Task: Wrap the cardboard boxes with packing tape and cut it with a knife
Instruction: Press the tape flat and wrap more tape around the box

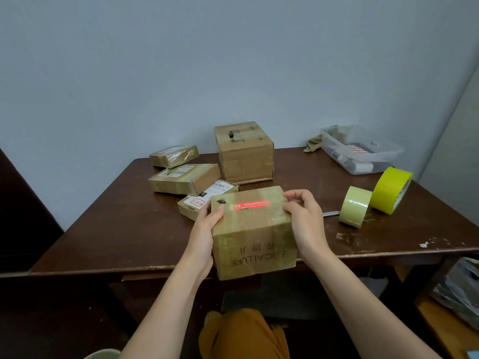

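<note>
**Brown taped box held between both hands at the table's near edge**

Brown cardboard fills the middle of my view: the taped box point(252, 231) sits at the near edge of the dark wooden table point(124, 229), its front face overhanging toward me, with upside-down print on that face and a red label strip point(249, 205) across the top. My left hand point(206, 229) grips the box's left side, thumb lying on the top corner, fingers wrapped behind where I cannot see them. My right hand point(302, 218) clasps the right side, fingers curled over the top right edge.

At 12 o'clock from the held box stands a tall cube box point(246, 154), close to the wall. At 10 to 11 o'clock lie three flatter parcels: a small far parcel point(174, 156), a long middle parcel point(184, 178) just nearer, and a labelled parcel point(207, 199) partly hidden behind the held box and my left hand.

At 3 o'clock a pale tape roll point(355, 206) stands on edge, touching a bright yellow tape roll point(391, 190) that leans just beyond it. A short metal piece point(331, 214), possibly the knife, pokes out between my right hand and the pale roll; I cannot tell for sure. At 2 o'clock, by the wall, a clear plastic bin point(363, 149) holds assorted items, with a cloth point(313, 143) at its left.
</note>
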Demonstrator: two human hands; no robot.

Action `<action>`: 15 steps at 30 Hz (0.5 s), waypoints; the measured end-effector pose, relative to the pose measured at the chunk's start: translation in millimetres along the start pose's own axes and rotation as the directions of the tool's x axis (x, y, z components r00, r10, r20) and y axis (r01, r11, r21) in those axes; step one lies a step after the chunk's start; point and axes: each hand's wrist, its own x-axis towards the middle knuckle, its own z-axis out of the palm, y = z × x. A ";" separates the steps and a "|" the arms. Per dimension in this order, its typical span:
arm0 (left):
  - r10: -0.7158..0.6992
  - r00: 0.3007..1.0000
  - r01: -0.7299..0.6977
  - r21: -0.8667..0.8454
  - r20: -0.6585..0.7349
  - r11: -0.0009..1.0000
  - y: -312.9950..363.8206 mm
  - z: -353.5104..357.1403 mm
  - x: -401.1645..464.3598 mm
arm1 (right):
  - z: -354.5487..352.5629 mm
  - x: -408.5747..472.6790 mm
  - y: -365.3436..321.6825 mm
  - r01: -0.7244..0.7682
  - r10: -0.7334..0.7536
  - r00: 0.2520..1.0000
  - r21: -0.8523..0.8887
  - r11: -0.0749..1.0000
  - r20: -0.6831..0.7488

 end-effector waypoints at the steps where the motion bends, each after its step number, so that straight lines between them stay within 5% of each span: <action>1: 0.009 1.000 -0.009 -0.003 0.004 1.000 0.0 -1.1 0.4 | -0.3 0.2 0.0 -0.001 0.001 1.000 -0.001 1.000 0.001; 8: 0.063 0.996 -0.063 0.010 -0.063 0.998 -5.7 -4.5 2.9 | -4.5 11.0 -7.7 0.034 -0.034 0.998 0.001 0.999 0.059; 15: 0.205 0.973 -0.178 0.224 -0.107 0.958 0.3 -10.3 9.7 | -0.6 26.2 -27.0 0.128 -0.131 0.977 0.027 0.991 0.169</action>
